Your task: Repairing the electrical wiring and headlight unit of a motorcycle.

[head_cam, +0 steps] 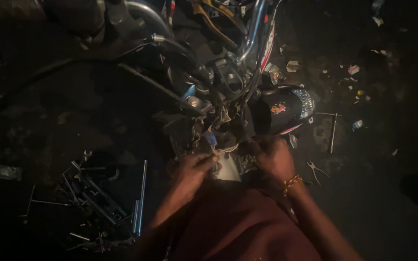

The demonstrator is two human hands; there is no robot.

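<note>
I look down in dim light at the front of a motorcycle [218, 72] with its headlight area opened up. A tangle of wires and connectors [218, 140] hangs out there, with a small blue connector [211, 139] among them. My left hand [193, 170] is curled at the wiring just below the blue connector, fingers closed on something small that I cannot make out. My right hand [273, 157], a beaded bracelet [292, 182] on its wrist, is clenched on the wire bundle at the right side. A black headlight cowl [281, 110] sits just above my right hand.
A pile of metal tools and rods [100, 198] lies on the dark ground at the lower left. Pliers [317, 170] lie right of my right wrist, and a T-handle wrench [333, 130] lies further up. Scraps of litter [354, 70] dot the ground at the upper right.
</note>
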